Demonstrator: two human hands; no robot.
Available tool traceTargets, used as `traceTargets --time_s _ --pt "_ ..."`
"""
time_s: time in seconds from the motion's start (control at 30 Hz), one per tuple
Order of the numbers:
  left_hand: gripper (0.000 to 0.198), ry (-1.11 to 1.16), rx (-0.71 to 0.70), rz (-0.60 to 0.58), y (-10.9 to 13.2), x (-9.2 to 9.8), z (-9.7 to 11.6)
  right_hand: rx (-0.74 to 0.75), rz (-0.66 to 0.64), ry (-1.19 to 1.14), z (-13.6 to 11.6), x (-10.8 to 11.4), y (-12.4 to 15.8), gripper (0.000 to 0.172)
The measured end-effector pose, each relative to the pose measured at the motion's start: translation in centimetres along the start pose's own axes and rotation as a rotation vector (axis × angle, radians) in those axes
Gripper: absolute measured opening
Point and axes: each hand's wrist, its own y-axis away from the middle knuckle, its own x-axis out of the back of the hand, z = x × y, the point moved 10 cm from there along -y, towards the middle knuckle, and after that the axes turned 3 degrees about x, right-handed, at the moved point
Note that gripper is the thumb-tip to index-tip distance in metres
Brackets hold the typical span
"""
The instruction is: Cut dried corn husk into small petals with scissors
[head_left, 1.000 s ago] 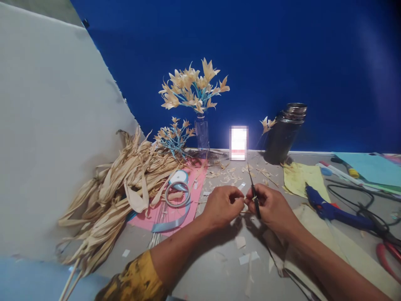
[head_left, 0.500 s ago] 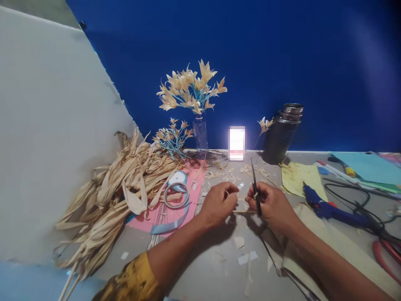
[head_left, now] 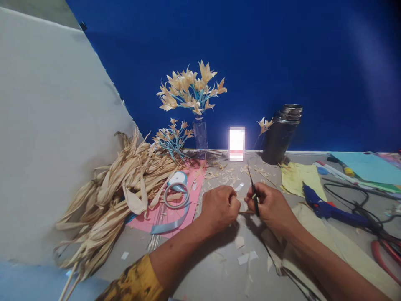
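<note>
My right hand [head_left: 271,205] is closed around a pair of dark scissors [head_left: 254,194], their thin tips pointing up and away from me. Just left of it, my left hand [head_left: 221,207] is curled shut with its knuckles up. Its fingers hide whatever they hold. A thin tan strip [head_left: 246,212] shows low in the gap between the two hands; I cannot tell whether either hand grips it. Under and around the hands lie pale husk scraps [head_left: 239,242] and small white paper pieces [head_left: 247,258].
Dried corn husks [head_left: 125,196] and a ribbon roll [head_left: 176,195] over pink paper [head_left: 196,179] lie left. Husk flowers [head_left: 188,85] fill a clear bottle [head_left: 200,136] behind, beside a lit screen [head_left: 237,143]. Right are a dark flask [head_left: 280,136], blue glue gun [head_left: 332,211], cables and red-handled tool [head_left: 385,255].
My left hand has turned and curled its fingers further, hiding the fingertips. The scissors in my right hand have tilted a little to the left, and less of the tan strip shows.
</note>
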Motion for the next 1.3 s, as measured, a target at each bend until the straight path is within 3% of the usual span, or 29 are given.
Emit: traceTargets --time_s 0.13,0.33,0.43,0.53,0.63,0.7,0.8,1.0,1.07,1.2,1.3 --pt "0.019 0.104 -0.025 0.001 -0.2 0.3 0.1 -0.003 -0.011 -0.032 0.2 0.0 -0.1 0.006" --pt "0.022 -0.064 0.024 -0.011 0.4 -1.3 0.0 0.007 -0.026 -0.021 -0.3 -0.5 0.2 0.004" --pt "0.02 -0.02 0.03 0.05 0.1 -0.3 -0.5 -0.061 0.014 -0.092 0.3 0.0 0.1 0.006" --pt "0.021 0.416 0.072 0.036 -0.8 0.1 -1.7 -0.265 0.015 -0.378 2.7 -0.5 0.1 0.018" --pt "0.032 0.948 0.13 -0.183 -1.3 -1.9 -1.7 -0.41 -0.078 -0.723 4.1 -2.4 0.3 0.021" --pt "0.036 1.11 0.145 -0.3 -1.2 -2.9 -1.0 -0.428 -0.169 -0.878 3.9 -3.6 0.4 0.018" --pt "0.034 1.148 0.138 -0.351 -0.9 -3.2 -0.4 -0.479 -0.254 -0.991 3.7 -4.6 0.9 0.015" --pt "0.033 1.164 0.139 -0.38 -1.0 -3.5 -0.7 -0.518 -0.348 -0.959 3.4 -5.3 1.6 0.018" --pt "0.034 1.209 0.176 -0.348 -1.1 -3.6 -1.2 -0.482 -0.285 -0.879 3.6 -4.7 1.3 0.022" --pt "0.034 1.296 0.3 -0.289 -1.1 -3.9 -2.2 -0.357 -0.036 -0.652 3.8 -2.0 0.4 0.032" --pt "0.035 1.291 0.351 -0.287 -0.9 -4.1 -2.4 -0.294 -0.029 -0.62 3.1 -1.7 0.3 0.034"
